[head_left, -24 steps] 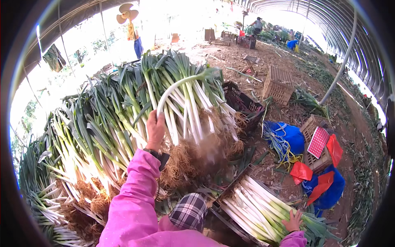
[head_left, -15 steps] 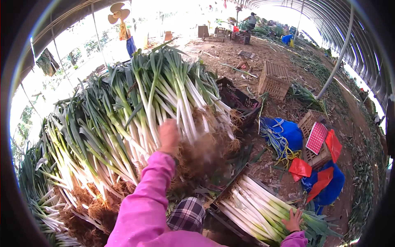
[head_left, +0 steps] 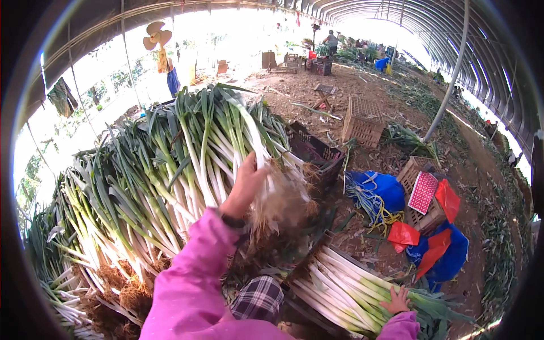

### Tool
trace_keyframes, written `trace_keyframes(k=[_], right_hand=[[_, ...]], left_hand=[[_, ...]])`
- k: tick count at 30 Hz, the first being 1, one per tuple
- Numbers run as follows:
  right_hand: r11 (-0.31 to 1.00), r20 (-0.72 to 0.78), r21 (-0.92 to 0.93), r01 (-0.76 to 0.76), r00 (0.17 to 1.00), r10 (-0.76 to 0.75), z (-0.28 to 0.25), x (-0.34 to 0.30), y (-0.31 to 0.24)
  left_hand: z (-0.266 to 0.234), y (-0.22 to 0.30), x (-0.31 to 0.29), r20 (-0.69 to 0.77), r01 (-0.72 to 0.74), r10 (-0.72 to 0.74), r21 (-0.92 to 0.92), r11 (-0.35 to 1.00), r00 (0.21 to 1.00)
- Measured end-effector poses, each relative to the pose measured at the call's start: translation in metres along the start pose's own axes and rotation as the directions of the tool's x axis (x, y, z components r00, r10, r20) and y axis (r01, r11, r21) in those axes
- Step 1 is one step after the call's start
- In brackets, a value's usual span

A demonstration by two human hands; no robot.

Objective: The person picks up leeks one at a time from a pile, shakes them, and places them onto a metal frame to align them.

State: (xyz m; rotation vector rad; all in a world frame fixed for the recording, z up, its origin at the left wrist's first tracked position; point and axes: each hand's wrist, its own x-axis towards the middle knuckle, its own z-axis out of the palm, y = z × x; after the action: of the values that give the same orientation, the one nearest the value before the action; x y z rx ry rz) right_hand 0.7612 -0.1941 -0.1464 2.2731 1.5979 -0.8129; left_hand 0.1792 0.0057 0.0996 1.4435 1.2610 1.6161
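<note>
A big heap of leeks (head_left: 158,164) with green tops, white stalks and shaggy brown roots fills the left and middle. At its right end my left hand (head_left: 247,184) is closed round the white stalk of a leek (head_left: 256,133), lifted against the heap; the roots below it are blurred. Low on the right, trimmed leeks (head_left: 345,289) lie side by side in a dark crate. On their pale green part rests my right hand (head_left: 398,301), fingers spread and holding nothing.
Behind the heap stands a dark crate (head_left: 317,150). A brown crate (head_left: 364,122) sits on the soil. To the right are blue bags (head_left: 382,192), ties, red plastic and another crate (head_left: 422,221). A metal pole (head_left: 450,79) rises at right; a person (head_left: 331,42) is far off.
My left hand has moved up and right and now has a leek stalk raised in it. My right hand stays on the crated leeks. The view has shifted slightly.
</note>
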Motion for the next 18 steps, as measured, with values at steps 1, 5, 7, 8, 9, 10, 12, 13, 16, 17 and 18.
trace_keyframes(k=[1,5,7,8,9,10,12,13,16,17,18], right_hand=[[0.998,0.023,-0.053,-0.027,0.999,0.028,-0.005,0.005,0.000],[0.939,-0.253,-0.078,0.335,0.904,-0.344,-0.043,0.017,-0.053],[0.325,-0.376,0.749,0.577,0.775,-0.508,-0.073,-0.022,-0.195],[-0.051,-0.385,0.911,0.410,0.796,-0.467,-0.097,-0.068,-0.253],[-0.286,-0.394,0.912,0.293,0.819,-0.417,-0.118,-0.084,-0.276],[-0.492,-0.507,0.835,0.249,0.695,-0.509,-0.138,-0.069,-0.266],[-0.729,-0.594,0.648,0.220,0.745,-0.303,-0.169,-0.077,-0.245],[-0.761,-0.505,0.573,0.304,0.862,-0.036,-0.185,-0.097,-0.232],[-0.682,-0.500,0.609,0.405,0.863,0.066,-0.170,-0.079,-0.078],[-0.660,-0.501,0.603,0.448,0.856,0.124,-0.158,-0.090,-0.052],[-0.686,-0.450,0.598,0.414,0.882,0.140,-0.145,-0.097,-0.029]], left_hand=[[0.005,0.056,-0.034,0.147,0.092,-0.098,0.047,0.995,0.984],[0.000,0.130,-0.158,0.595,0.056,-0.047,0.004,0.998,0.802],[-0.022,0.138,-0.209,0.726,0.113,-0.095,0.025,0.993,0.681],[-0.031,0.142,-0.226,0.777,0.011,-0.065,0.075,0.997,0.626],[-0.031,0.144,-0.235,0.839,-0.095,-0.019,0.084,0.992,0.543],[-0.028,0.140,-0.238,0.886,-0.264,0.061,0.070,0.962,0.459],[-0.026,0.130,-0.233,0.960,-0.491,0.002,0.141,0.860,0.280],[-0.022,0.115,-0.226,0.953,-0.649,0.056,0.158,0.744,0.296],[0.042,0.060,-0.177,0.930,-0.861,0.191,0.194,0.471,0.314],[0.059,0.035,-0.161,0.923,-0.900,0.248,0.180,0.398,0.294],[0.080,0.011,-0.148,0.917,-0.913,0.285,0.160,0.374,0.278]])
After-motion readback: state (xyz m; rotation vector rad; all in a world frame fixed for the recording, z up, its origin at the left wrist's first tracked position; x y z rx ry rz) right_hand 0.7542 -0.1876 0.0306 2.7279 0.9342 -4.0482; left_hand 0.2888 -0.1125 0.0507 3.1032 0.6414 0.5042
